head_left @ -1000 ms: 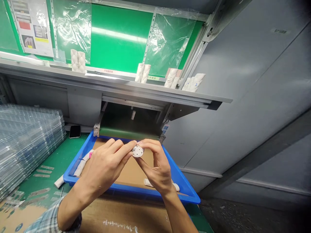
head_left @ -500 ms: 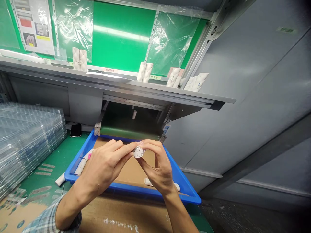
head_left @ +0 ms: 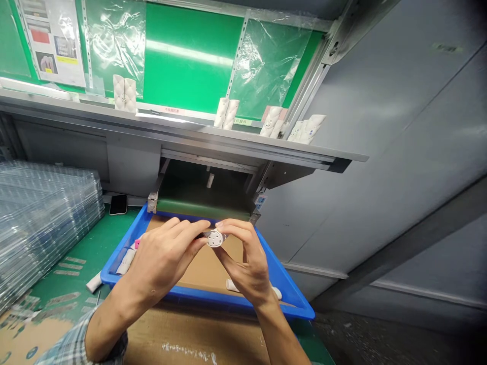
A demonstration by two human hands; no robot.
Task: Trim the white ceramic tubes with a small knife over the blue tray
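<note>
R hand's (head_left: 247,261) thumb + fingers pinch a white cyl. part (head_left: 215,239) at frame ctr, holed end facing cam; L hand's (head_left: 162,251) fingers are narrow at its left edge, can't tell if gripping it or the thin dark bit there. Under both, a blue plastic tray (head_left: 291,296) w/ cardboard liner (head_left: 205,271); farther out, green conveyor belt (head_left: 205,205) mid-ctr, phone (head_left: 118,204) ctr-left, stacked clear plastic trays (head_left: 49,213) far left.

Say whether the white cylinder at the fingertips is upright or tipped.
Tipped: the cylinder shows its round, holed end nearly face-on.
</note>
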